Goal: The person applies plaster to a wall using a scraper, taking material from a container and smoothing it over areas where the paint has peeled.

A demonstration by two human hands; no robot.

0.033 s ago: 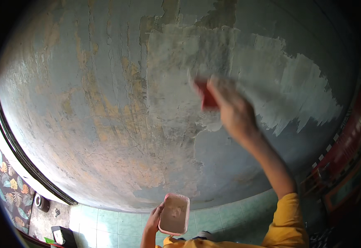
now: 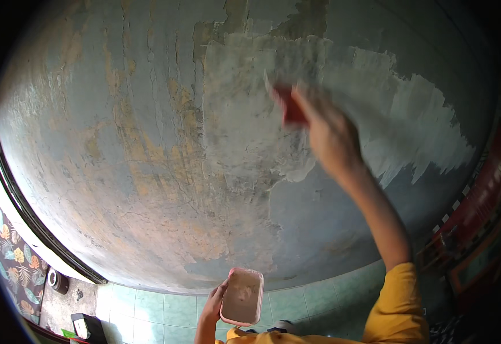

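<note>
Right hand (image 2: 332, 135) was raised against weathered wall (image 2: 147, 160), fingers wrapped round red-handled putty scraper (image 2: 289, 106), blade blurred against pale filler patch (image 2: 273, 80). Left hand (image 2: 213, 304) gripped pink rectangular tub (image 2: 242, 296) of putty, low, near body, over green tiled floor (image 2: 147, 315). Risk: tub, held at one edge, could tip and spill; heavy stroke could gouge wet filler.

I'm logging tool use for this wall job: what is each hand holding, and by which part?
The right hand grips a red-handled scraper by its handle, against the wall. The left hand holds a pink tub by its left side.
</note>
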